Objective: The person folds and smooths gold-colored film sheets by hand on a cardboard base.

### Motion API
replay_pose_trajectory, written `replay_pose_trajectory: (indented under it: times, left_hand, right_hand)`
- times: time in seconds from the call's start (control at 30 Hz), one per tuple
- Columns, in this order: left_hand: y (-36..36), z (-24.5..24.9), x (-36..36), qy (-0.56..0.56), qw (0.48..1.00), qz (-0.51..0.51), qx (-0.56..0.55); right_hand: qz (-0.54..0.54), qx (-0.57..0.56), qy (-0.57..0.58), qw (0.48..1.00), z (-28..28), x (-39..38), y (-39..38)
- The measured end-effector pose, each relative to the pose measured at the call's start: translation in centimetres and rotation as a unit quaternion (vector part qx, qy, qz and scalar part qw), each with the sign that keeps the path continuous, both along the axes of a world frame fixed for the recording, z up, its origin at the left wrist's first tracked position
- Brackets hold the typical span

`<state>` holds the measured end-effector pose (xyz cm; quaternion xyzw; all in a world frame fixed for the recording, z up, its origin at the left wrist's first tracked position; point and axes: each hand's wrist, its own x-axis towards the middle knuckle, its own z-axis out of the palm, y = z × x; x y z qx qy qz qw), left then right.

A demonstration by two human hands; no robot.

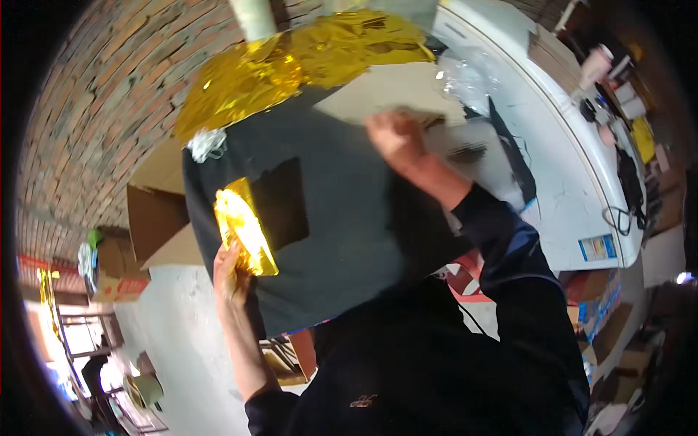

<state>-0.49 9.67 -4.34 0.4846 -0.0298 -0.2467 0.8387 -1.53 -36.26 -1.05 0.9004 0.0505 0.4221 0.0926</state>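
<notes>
My left hand point(230, 274) grips the lower edge of a shiny gold foil piece point(246, 227), tilted up over the left side of a dark grey cloth-covered work surface point(342, 225). The foil casts a dark shadow on the cloth. My right hand point(398, 138) is raised over the far right part of the surface, near a sheet of cardboard point(385, 91). Its fingers are curled and smeared by motion; whether it holds anything is hidden. Large crumpled gold foil sheets point(240, 80) lie along the far edge.
A white crumpled bundle point(207, 144) sits at the surface's far left corner. Clear plastic wrap point(469, 76) lies by the cardboard. To the right stands a long white appliance point(567, 160); an open cardboard box point(156, 218) is at left. A brick wall point(109, 109) rises behind.
</notes>
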Motion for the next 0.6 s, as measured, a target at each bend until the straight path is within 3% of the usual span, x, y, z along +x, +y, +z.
replay_pose_trajectory:
  times: [0.03, 0.27, 0.33, 0.4, 0.43, 0.47, 0.53, 0.6]
  left_hand:
    - [0.3, -0.5, 0.2, 0.001, 1.000, 0.005, -0.011]
    - [0.0, 1.8, 0.9, -0.048, 0.998, 0.042, 0.021]
    - [0.2, 2.5, 1.7, -0.059, 0.993, 0.065, 0.076]
    - [-1.0, 4.3, 1.7, -0.085, 0.985, 0.095, 0.116]
    - [-1.8, 5.6, 1.4, -0.105, 0.980, 0.111, 0.131]
    - [-1.7, 5.6, 2.0, -0.127, 0.971, 0.116, 0.165]
    - [-1.8, 6.5, 1.9, -0.175, 0.945, 0.124, 0.248]
    - [-3.7, 8.1, 0.9, -0.214, 0.933, 0.153, 0.247]
  right_hand:
    - [-0.027, -0.087, -0.009, 0.996, 0.2, -1.0, 1.8]
    - [0.046, -0.071, 0.198, 0.977, 2.1, -7.9, 14.0]
    - [0.133, 0.038, 0.316, 0.939, 2.9, -9.9, 16.1]
    - [0.198, 0.148, 0.450, 0.858, 6.2, -11.0, 16.5]
    - [0.196, 0.161, 0.418, 0.872, 6.0, -11.3, 16.4]
    - [0.240, 0.115, 0.308, 0.913, 5.3, -11.1, 15.0]
    - [0.217, 0.113, 0.183, 0.952, 3.3, -9.6, 11.8]
    - [0.136, 0.155, 0.163, 0.965, 1.4, -8.6, 9.1]
